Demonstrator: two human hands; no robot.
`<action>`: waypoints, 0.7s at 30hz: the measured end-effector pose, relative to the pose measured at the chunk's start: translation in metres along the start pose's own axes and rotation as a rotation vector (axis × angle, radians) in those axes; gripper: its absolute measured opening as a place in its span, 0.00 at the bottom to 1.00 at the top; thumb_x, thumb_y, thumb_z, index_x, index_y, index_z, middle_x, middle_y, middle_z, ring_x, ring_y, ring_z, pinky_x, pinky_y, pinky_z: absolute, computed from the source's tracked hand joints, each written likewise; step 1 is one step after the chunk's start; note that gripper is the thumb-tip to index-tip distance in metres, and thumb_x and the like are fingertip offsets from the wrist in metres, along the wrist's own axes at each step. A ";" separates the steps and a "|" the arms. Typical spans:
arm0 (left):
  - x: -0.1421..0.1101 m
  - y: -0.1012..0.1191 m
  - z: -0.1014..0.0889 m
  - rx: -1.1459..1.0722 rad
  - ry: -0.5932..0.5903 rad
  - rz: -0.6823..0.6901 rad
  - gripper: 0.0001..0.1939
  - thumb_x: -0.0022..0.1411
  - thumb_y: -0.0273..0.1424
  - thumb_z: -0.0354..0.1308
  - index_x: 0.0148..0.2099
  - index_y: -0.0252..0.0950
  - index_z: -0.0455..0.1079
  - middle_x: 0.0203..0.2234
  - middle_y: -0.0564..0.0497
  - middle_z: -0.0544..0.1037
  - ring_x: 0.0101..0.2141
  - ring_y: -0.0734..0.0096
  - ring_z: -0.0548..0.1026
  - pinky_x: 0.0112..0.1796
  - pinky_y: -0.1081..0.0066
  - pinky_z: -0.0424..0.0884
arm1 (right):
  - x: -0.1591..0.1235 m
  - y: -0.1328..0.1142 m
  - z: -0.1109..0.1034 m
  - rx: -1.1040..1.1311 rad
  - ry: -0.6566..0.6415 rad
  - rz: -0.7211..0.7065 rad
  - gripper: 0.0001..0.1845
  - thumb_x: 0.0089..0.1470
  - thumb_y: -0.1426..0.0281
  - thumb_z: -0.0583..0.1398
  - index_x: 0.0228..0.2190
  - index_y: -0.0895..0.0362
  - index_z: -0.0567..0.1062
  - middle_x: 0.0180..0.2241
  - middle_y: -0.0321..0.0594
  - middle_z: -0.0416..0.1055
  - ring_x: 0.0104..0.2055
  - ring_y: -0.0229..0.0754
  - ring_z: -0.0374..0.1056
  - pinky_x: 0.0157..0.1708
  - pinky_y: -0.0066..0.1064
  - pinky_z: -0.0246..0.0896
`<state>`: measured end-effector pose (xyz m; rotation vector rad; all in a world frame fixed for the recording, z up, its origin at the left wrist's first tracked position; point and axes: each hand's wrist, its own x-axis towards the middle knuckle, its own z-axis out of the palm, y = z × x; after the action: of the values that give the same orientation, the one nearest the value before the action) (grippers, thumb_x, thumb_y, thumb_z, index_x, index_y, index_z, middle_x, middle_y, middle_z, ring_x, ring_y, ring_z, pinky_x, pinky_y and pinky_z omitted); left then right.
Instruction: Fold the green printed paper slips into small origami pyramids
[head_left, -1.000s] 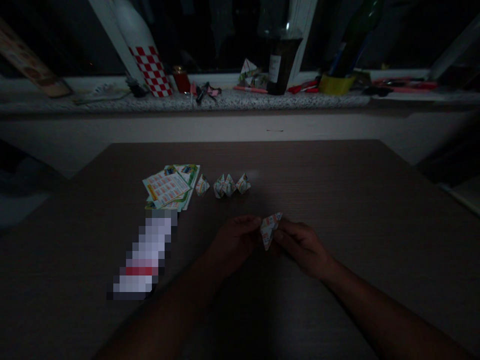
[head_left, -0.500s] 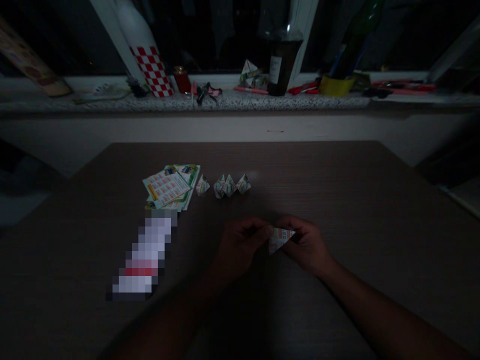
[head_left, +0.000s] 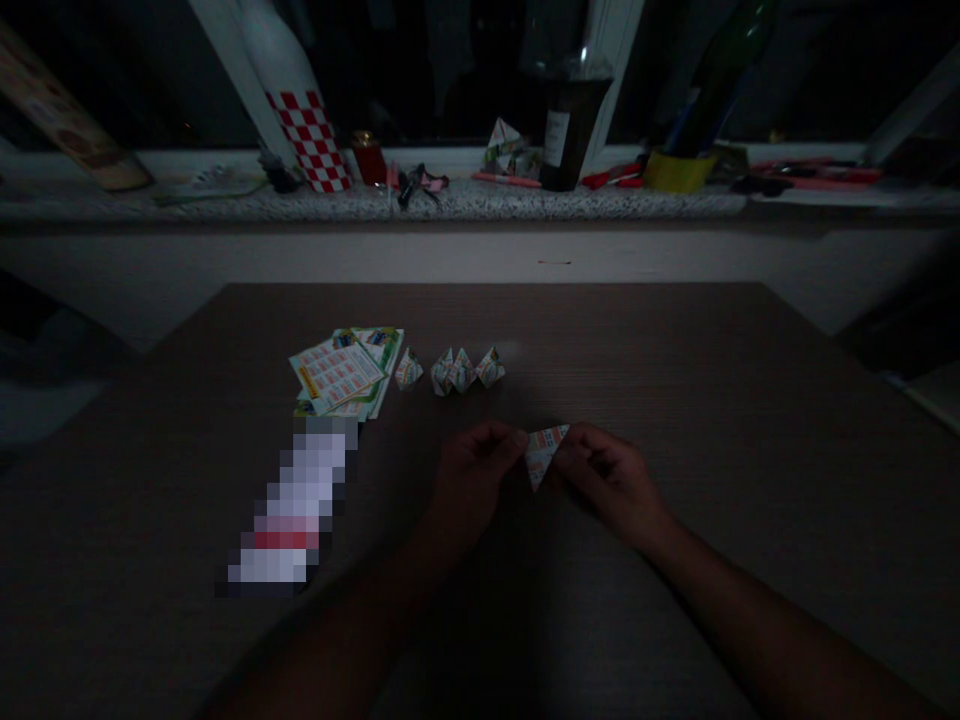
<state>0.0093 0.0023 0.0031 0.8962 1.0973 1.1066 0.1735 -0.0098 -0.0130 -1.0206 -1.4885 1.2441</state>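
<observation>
A folded paper triangle with printed blocks on it is held up between my two hands, one corner pointing down. My left hand pinches its left corner between thumb and fingers. At the opposite side, my right hand grips the right corner with its fingertips. Beyond my hands several small folded paper pieces stand in a row on the table. To their left lies a stack of printed paper sheets, the top ones fanned askew.
A pixelated, bright phone-like object lies on the dark wooden table, left of my hands. On the stone windowsill behind stand a red-checked bottle, a dark cup, a yellow roll and pens.
The paper triangle has risen slightly and turned, so more of its printed face shows. My right fingers have shifted to its upper right corner; my left hand moved slightly left.
</observation>
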 end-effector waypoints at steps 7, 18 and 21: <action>-0.004 0.001 0.001 0.136 -0.069 0.082 0.09 0.50 0.34 0.65 0.28 0.32 0.74 0.21 0.54 0.74 0.24 0.75 0.69 0.28 0.75 0.63 | -0.002 0.003 -0.003 -0.077 -0.055 0.005 0.24 0.60 0.57 0.53 0.20 0.59 0.71 0.16 0.33 0.63 0.18 0.32 0.57 0.19 0.25 0.52; -0.005 0.003 -0.002 0.265 -0.253 0.099 0.11 0.55 0.36 0.61 0.27 0.33 0.74 0.20 0.53 0.74 0.24 0.74 0.68 0.28 0.75 0.62 | -0.005 0.007 -0.001 -0.021 -0.038 -0.003 0.27 0.61 0.56 0.51 0.16 0.57 0.65 0.13 0.31 0.56 0.15 0.31 0.50 0.15 0.25 0.45; -0.005 0.002 -0.002 0.262 -0.270 0.111 0.10 0.56 0.36 0.61 0.28 0.33 0.74 0.22 0.52 0.75 0.25 0.73 0.70 0.29 0.75 0.63 | -0.005 0.010 0.000 0.007 -0.012 0.012 0.28 0.61 0.55 0.51 0.15 0.56 0.64 0.12 0.31 0.55 0.15 0.32 0.50 0.15 0.25 0.44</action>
<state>0.0061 -0.0021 0.0056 1.2874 0.9894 0.9108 0.1749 -0.0135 -0.0237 -1.0205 -1.4884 1.2654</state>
